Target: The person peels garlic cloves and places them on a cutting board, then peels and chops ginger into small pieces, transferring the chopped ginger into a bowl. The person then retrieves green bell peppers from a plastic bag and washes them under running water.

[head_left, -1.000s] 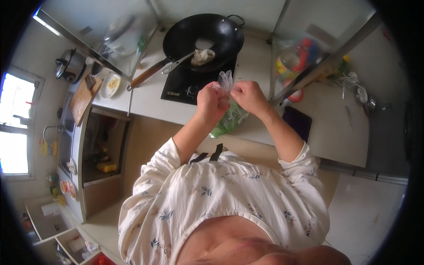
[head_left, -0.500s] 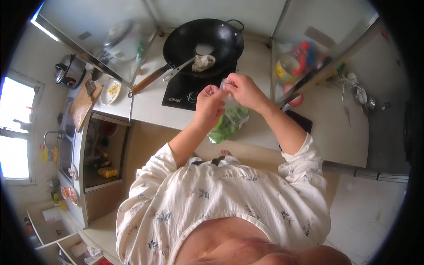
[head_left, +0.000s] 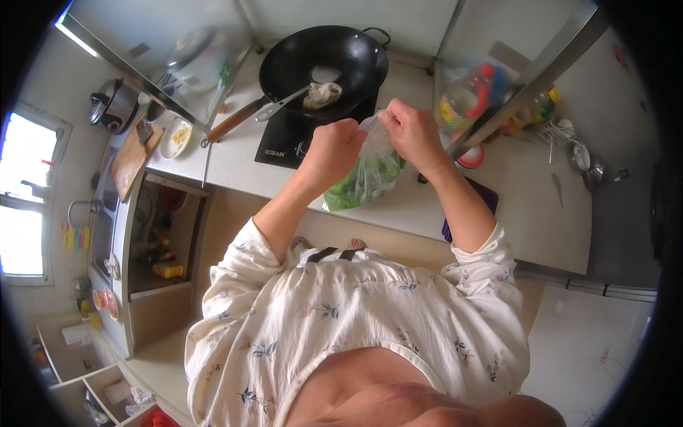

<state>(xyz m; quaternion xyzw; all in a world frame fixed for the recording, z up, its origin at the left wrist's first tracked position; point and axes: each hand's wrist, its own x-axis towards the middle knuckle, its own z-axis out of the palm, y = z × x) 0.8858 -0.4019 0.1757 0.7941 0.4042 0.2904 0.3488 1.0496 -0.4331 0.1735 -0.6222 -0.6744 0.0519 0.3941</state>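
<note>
A clear plastic bag [head_left: 366, 174] with green leafy vegetables inside hangs at the counter's front edge. My left hand [head_left: 336, 151] is closed on the left side of its gathered mouth. Closed on the right side is my right hand [head_left: 413, 134], and the film stretches between both fists. Just beyond them a black wok [head_left: 284, 60] with a wooden handle stands on a black induction cooker [head_left: 279, 147]. A spatula with a pale handle [head_left: 269, 112] rests across the wok's near rim, beside a crumpled whitish cloth [head_left: 322, 95].
Left of the cooker lie a white plate [head_left: 169, 148] with pale yellow pieces and a wooden cutting board [head_left: 126, 167]. Glass panels flank the wok. A dark purple cloth [head_left: 480, 196] lies under my right forearm. An open cabinet [head_left: 163, 242] stands at the left.
My hands have moved apart from each other, pulling the bag's top wider between them. The view has shifted slightly.
</note>
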